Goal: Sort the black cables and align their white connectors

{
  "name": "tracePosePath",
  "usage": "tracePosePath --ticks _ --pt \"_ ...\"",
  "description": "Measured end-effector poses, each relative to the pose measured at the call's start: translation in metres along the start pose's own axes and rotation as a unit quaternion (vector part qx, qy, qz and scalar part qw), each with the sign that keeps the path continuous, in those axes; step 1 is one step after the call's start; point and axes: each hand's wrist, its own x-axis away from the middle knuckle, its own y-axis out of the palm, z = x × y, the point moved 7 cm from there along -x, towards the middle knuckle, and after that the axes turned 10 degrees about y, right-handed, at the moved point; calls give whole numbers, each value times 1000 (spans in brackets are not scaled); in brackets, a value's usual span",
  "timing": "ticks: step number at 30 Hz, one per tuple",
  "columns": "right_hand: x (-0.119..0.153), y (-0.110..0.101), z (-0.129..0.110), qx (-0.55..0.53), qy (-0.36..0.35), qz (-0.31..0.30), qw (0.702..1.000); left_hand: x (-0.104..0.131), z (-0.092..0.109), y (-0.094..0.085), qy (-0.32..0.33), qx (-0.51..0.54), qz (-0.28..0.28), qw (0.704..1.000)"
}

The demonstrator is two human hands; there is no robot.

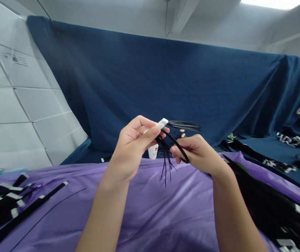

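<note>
The left hand (pixel 131 145) has thumb and fingers pinched together on a white tab (pixel 163 123), whose far end stands out past the fingertips. From that end a flat spray of thin black wires (pixel 184 125) reaches to the right, its tips above the right hand (pixel 198 154) and apart from it. Below the pinch a black cord (pixel 178 145) bows across to the right hand, whose thumb and fingers are curled tight on it — the gap between the hands is narrow. Loose strands (pixel 166 161) hang from the left grip over the purple sheet (pixel 155 213), which spreads between the forearms, its far edge just beyond the hands. A white cup (pixel 153 152) stands behind the grip. Piles of black strips (pixel 260 196) flank both forearms — well apart from the grip — and a blue curtain (pixel 152 77) rises behind it.
</note>
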Motion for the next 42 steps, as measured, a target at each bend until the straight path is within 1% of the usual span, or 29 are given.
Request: tracePosePath --ticks 3,8,11,15,21,25,29,34,39,42 --pt "-1 -1 -2 37 -17 42 998 1 4 2 18 -7 -2 1000" --pt "-2 0 -3 87 -32 116 989 2 1 2 11 -33 -7 999" --pt "-3 2 -2 127 -28 133 982 2 -1 3 7 -40 -16 999" --pt "-6 6 -1 148 -29 123 981 2 -6 8 -11 -32 -32 999" --pt "-7 12 0 172 -16 112 979 0 -14 8 -40 -2 -32 999" --pt "-9 15 0 177 -1 97 979 -1 -19 5 -52 -25 -30 998" --pt "-10 18 -1 177 -10 68 982 -3 -25 5 -69 -33 -35 997" --pt "-11 17 0 161 -19 55 985 -5 -32 1 -93 -43 -20 995" --pt "-11 16 3 123 -30 49 991 -7 -36 -5 -101 -34 -5 994" --pt "-12 18 7 81 -4 31 996 -8 -37 -9 -98 -21 6 995"
